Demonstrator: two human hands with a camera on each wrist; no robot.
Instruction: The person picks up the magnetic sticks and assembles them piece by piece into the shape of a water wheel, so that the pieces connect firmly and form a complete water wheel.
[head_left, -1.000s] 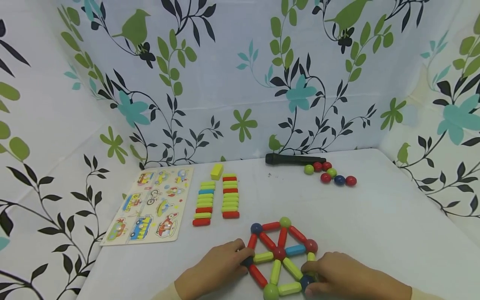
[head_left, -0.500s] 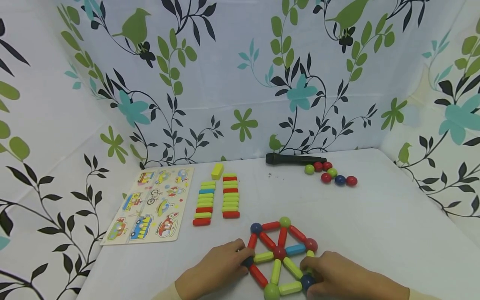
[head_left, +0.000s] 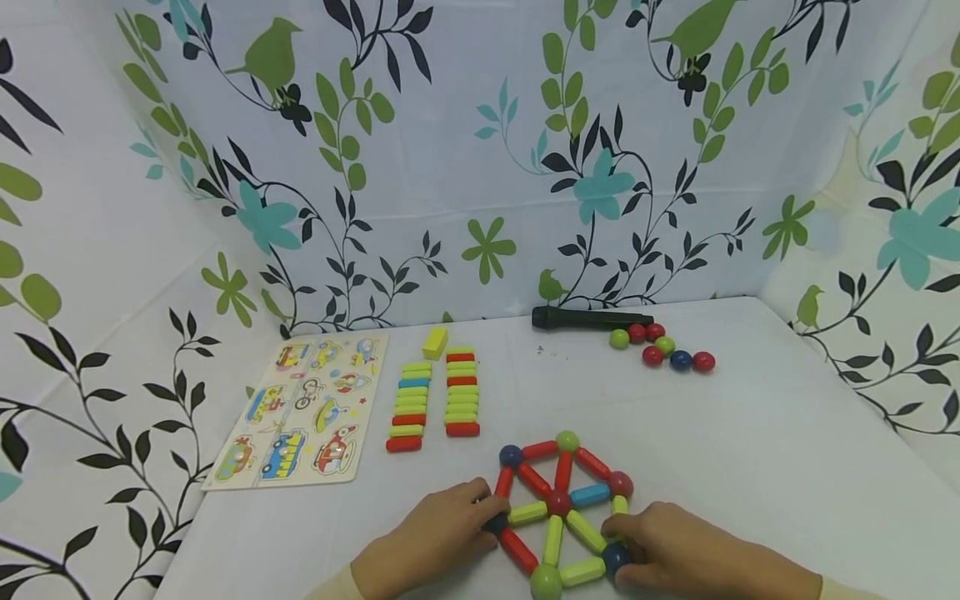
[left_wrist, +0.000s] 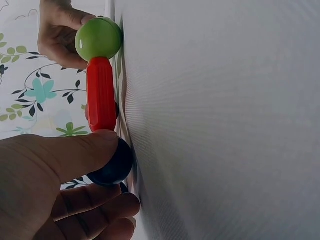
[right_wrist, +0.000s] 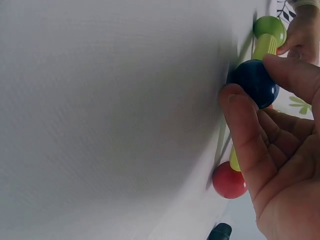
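A flat wheel-like shape of magnetic sticks and balls lies on the white table, with a red ball [head_left: 558,503] at its centre. Red, yellow-green and blue sticks run out to the rim balls. At the left corner my left hand [head_left: 435,533] pinches a dark blue ball [left_wrist: 114,165] between thumb and fingers. My right hand [head_left: 686,550] holds the blue ball [right_wrist: 257,83] at the lower right corner, thumb and forefinger on either side. Its fingers partly hide the yellow-green stick [head_left: 618,505] leading up to a red ball [head_left: 620,484]. A green ball [head_left: 546,581] sits at the near corner.
Two columns of loose sticks [head_left: 461,392] lie left of centre, near a yellow block [head_left: 434,342]. A picture puzzle board [head_left: 300,408] is at the left. Several loose balls [head_left: 680,360] and a black microphone-like rod [head_left: 588,318] lie at the back.
The wheel has shifted and turned very slightly: its right red ball moved a little up and the near green ball a little right. Both hands keep nearly the same places.
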